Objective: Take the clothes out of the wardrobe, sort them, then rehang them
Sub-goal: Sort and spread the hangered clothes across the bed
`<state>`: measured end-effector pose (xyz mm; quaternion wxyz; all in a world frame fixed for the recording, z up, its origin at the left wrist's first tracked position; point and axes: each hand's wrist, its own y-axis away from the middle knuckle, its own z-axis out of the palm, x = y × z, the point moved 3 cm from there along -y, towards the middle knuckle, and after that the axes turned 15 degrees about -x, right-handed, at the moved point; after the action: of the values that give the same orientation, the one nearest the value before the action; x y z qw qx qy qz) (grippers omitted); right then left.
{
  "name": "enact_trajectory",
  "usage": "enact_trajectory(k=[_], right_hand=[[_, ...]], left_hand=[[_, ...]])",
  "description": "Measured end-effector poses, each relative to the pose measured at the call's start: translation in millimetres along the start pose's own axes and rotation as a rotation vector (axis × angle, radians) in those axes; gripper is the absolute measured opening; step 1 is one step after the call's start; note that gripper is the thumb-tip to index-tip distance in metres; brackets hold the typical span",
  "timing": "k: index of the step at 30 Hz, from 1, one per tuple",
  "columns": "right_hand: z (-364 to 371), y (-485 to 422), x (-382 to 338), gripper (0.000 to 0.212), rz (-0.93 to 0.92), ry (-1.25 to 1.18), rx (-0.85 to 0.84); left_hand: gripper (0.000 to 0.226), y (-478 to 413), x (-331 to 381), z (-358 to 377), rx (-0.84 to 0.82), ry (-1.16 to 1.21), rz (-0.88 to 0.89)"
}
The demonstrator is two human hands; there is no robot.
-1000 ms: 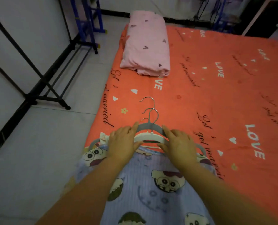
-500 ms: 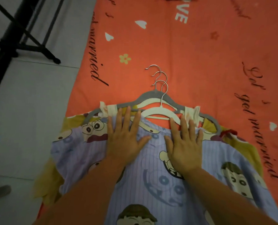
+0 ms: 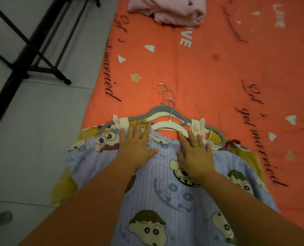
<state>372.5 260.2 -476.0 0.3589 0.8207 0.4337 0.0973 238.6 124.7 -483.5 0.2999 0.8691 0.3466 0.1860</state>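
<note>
Pressing down with straight, spread fingers, the left hand (image 3: 135, 148) and right hand (image 3: 195, 153) lie flat on the chest of the blue cartoon-print top (image 3: 165, 192), gripping nothing. The right fingertips (image 3: 181, 135) touch the white hanger (image 3: 167, 127) in its collar. The top lies uppermost on a stack of hung clothes at the near edge of the orange bedsheet (image 3: 218, 68), with a grey hanger (image 3: 154, 110) and a yellow garment (image 3: 250, 157) beneath. The cloth looks thin, light and limp, likely to slide and bunch; the stiff hanger shoulders or hook necks seem the surer hold.

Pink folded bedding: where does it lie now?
Head view, top centre: the pink folded bedding lies on the orange sheet, beyond the hangers, right of the black rack.
</note>
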Motion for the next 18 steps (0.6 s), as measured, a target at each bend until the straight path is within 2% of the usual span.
enact_trajectory(k=[2,4,11,18], right_hand=[[-11,27,1,0.065,-0.010,-0.017,-0.087],[-19,59,3,0.067,0.009,-0.020,-0.102],[-53,195,13,0.062,0.038,-0.049,0.029],[-68,328,23,0.056,0.070,-0.119,0.149]], left_hand=[[0.076,25,6,-16,-0.030,0.019,-0.006],[0.070,59,14,-28,-0.013,0.041,-0.005],[0.061,185,62,-78,0.034,0.014,0.036],[0.047,297,137,-112,0.128,-0.128,0.206]])
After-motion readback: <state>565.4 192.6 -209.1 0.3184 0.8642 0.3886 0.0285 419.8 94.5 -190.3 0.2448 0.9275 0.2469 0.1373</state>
